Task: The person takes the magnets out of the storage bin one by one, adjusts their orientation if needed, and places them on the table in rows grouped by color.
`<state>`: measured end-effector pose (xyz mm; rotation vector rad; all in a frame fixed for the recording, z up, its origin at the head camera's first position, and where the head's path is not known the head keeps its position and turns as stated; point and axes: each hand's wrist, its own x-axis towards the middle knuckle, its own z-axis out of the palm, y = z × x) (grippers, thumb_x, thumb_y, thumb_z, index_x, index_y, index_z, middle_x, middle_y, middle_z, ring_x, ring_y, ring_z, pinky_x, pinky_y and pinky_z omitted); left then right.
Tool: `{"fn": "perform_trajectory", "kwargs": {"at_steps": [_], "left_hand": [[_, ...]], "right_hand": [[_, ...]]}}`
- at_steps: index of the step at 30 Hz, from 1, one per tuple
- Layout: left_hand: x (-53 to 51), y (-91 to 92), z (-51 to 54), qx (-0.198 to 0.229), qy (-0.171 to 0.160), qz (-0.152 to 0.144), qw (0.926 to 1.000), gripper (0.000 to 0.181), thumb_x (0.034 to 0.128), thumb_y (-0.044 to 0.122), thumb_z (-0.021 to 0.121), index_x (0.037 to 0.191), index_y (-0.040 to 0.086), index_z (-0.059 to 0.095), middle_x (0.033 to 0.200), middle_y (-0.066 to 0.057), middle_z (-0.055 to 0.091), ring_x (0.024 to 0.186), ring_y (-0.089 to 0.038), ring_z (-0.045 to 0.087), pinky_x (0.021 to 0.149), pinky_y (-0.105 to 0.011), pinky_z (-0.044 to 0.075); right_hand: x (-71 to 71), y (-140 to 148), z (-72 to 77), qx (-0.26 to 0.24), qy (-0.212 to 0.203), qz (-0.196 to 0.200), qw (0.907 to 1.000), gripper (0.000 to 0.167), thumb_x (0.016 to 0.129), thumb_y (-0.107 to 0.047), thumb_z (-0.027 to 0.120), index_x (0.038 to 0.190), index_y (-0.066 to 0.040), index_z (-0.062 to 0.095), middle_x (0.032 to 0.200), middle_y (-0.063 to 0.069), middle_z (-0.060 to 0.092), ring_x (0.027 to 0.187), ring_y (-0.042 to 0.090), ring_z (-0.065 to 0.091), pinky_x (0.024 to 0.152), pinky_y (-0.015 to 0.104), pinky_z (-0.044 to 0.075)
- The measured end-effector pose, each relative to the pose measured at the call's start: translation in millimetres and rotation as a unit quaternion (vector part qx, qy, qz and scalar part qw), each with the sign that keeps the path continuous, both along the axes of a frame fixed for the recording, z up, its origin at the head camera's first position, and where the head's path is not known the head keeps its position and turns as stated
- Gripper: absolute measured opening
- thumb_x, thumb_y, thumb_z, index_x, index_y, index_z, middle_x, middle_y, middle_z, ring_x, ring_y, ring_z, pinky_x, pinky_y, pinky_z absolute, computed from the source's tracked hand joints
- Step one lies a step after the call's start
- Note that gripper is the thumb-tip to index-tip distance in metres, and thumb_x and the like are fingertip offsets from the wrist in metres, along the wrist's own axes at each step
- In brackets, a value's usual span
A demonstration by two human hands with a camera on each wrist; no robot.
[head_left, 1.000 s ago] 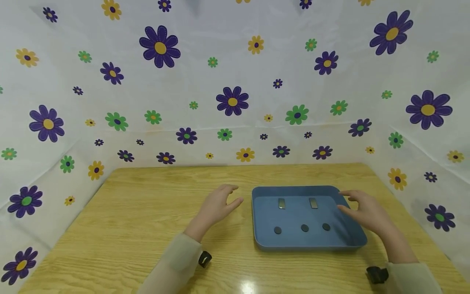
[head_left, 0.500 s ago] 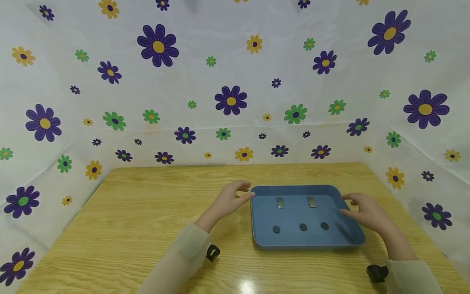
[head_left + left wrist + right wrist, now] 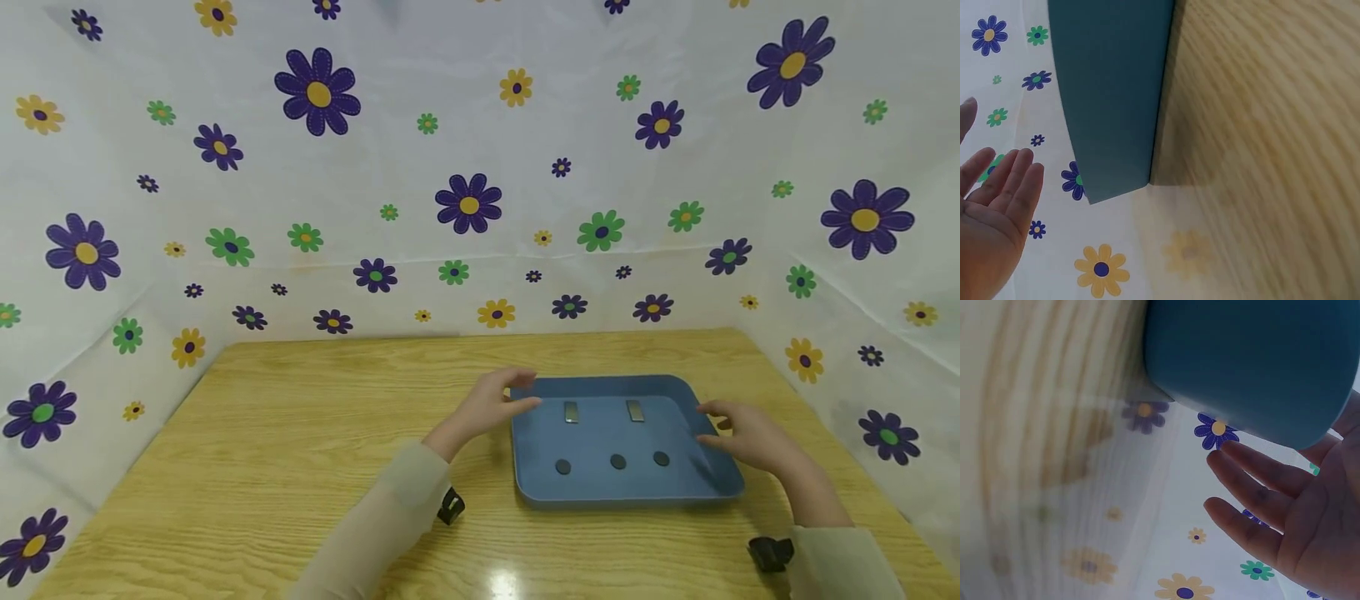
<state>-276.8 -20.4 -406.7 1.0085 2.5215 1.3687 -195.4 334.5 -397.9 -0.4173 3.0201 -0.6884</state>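
A blue tray (image 3: 600, 437) rests on the wooden table right of centre in the head view. Two small silvery rectangular plates (image 3: 572, 412) lie toward its back, and three dark round discs (image 3: 618, 462) line its front half. At the tray's back left corner is my left hand (image 3: 487, 407), thumb and fingers apart, holding nothing. My right hand (image 3: 753, 435) hovers by the right rim with its fingers relaxed. Both wrist views show the tray's outer wall beside the fingers of the left hand (image 3: 997, 219) and right hand (image 3: 1310, 519), not gripped.
The light wooden table (image 3: 322, 433) stretches left of the tray. White cloth (image 3: 405, 158) printed with purple, yellow and green flowers stands behind it and along both sides. A black strap piece (image 3: 452, 506) sits at the left wrist, another strap piece (image 3: 771, 553) at the right.
My left hand has moved right and slightly back, from the table to the tray's left rim. The right hand has stayed almost in place. Tray and pieces look unmoved.
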Motion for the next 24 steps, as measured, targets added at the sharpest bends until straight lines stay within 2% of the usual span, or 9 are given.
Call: {"fn": "perform_trajectory", "kwargs": {"at_steps": [7,11,15,21,24], "left_hand": [[-4.7,17.1,-4.5,-0.006,-0.014,-0.009,0.9998,0.046,0.0823,0.023,0.064,0.122,0.003,0.05,0.119,-0.012,0.053,0.105,-0.016,0.052,0.082,-0.024,0.044],[-6.5,26.5,-8.6,-0.007,-0.017,-0.005,0.9998,0.046,0.0814,0.02,0.065,0.121,0.002,0.05,0.119,-0.012,0.053,0.104,-0.015,0.053,0.083,-0.027,0.044],[-8.1,34.1,-12.0,-0.009,-0.023,-0.008,0.9997,0.047,0.081,0.017,0.066,0.122,0.0,0.049,0.118,-0.014,0.053,0.103,-0.017,0.053,0.084,-0.031,0.044],[-11.4,43.1,-18.3,-0.027,-0.024,-0.017,0.9992,0.049,0.0806,0.014,0.066,0.123,-0.001,0.047,0.115,-0.013,0.054,0.1,-0.016,0.054,0.079,-0.023,0.044],[-11.3,48.0,-19.5,-0.042,-0.019,-0.022,0.9987,0.05,0.0805,0.014,0.066,0.124,0.0,0.046,0.114,-0.013,0.054,0.098,-0.015,0.055,0.079,-0.022,0.044]], "right_hand": [[2.2,2.7,-1.3,-0.016,-0.037,0.011,0.9991,0.042,0.077,-0.009,0.066,0.108,0.015,0.051,0.104,0.031,0.052,0.086,0.042,0.055,0.067,0.043,0.048],[3.0,4.4,-2.5,-0.018,-0.052,0.008,0.9985,0.041,0.077,-0.007,0.065,0.109,0.015,0.05,0.106,0.031,0.051,0.087,0.042,0.054,0.067,0.042,0.048],[4.0,5.6,-2.7,-0.017,-0.059,0.008,0.9981,0.042,0.077,-0.005,0.066,0.11,0.015,0.049,0.106,0.031,0.051,0.088,0.042,0.053,0.066,0.042,0.048],[4.6,5.4,-1.7,-0.021,-0.062,0.013,0.9978,0.038,0.076,0.002,0.063,0.109,0.016,0.05,0.103,0.03,0.052,0.088,0.043,0.053,0.066,0.042,0.048],[4.8,5.0,-1.3,-0.023,-0.065,0.01,0.9975,0.037,0.075,0.004,0.061,0.109,0.015,0.05,0.102,0.03,0.052,0.089,0.044,0.052,0.065,0.042,0.048]]}}
